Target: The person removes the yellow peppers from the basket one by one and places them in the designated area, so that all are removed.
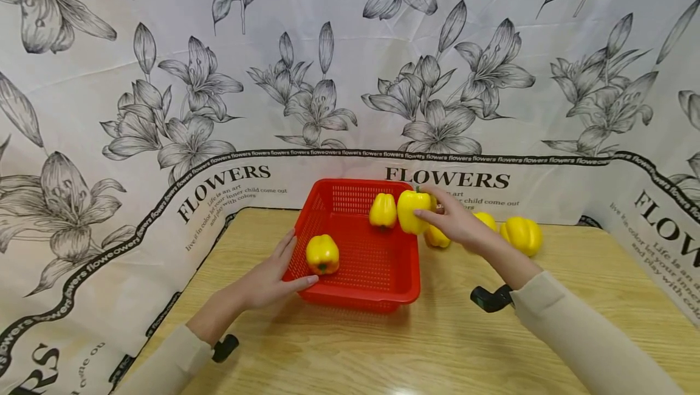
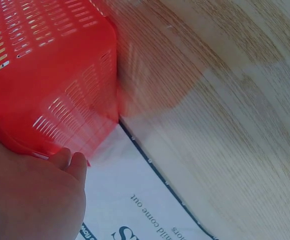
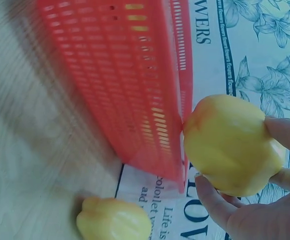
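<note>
My right hand holds a yellow bell pepper by its sides, thumb and fingers apart around it, over the right rim of a red perforated plastic basket. The right wrist view has this held pepper beside the basket's wall. Inside the basket lie two more yellow bell peppers, one near the front left and one toward the back right. Resting on the basket's left rim, my left hand has its fingers extended along the outside and its thumb over the front corner.
Several yellow bell peppers, one of them a whole pepper, lie on the wooden table right of the basket; some are partly hidden behind my right hand and arm. A white flower-printed cloth hangs behind and at both sides.
</note>
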Available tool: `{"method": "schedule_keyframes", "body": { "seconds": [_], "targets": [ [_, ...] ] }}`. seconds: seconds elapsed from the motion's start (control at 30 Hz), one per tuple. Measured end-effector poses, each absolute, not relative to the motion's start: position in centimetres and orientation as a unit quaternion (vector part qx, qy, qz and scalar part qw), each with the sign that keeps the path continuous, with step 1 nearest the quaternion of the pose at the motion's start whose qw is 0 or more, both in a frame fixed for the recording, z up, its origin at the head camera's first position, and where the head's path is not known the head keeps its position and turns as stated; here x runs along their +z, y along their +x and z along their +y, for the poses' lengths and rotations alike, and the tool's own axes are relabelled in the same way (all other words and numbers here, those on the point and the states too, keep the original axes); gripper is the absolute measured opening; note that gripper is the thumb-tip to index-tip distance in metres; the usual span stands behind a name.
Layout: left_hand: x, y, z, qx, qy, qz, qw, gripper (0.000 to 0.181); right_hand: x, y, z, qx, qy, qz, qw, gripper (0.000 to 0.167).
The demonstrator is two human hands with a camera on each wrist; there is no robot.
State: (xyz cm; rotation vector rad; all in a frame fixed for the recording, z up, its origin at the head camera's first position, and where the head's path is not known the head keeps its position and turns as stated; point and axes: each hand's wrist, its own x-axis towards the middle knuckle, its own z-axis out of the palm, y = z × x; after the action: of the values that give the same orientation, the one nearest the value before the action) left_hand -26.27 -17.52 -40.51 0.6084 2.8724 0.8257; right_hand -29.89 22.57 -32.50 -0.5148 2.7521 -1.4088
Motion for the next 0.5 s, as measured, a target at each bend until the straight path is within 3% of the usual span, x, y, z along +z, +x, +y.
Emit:
{"method": "schedule_keyframes", "body": {
  "seconds": [0.5],
  "targets": [
    [-40.6,-26.3,-17.6,0.275,0.200,0.940,0.043,0.114,-33.3,-28.5,25.6,-0.407,-0.165,0.898,0.017,0.071]
  ]
}}
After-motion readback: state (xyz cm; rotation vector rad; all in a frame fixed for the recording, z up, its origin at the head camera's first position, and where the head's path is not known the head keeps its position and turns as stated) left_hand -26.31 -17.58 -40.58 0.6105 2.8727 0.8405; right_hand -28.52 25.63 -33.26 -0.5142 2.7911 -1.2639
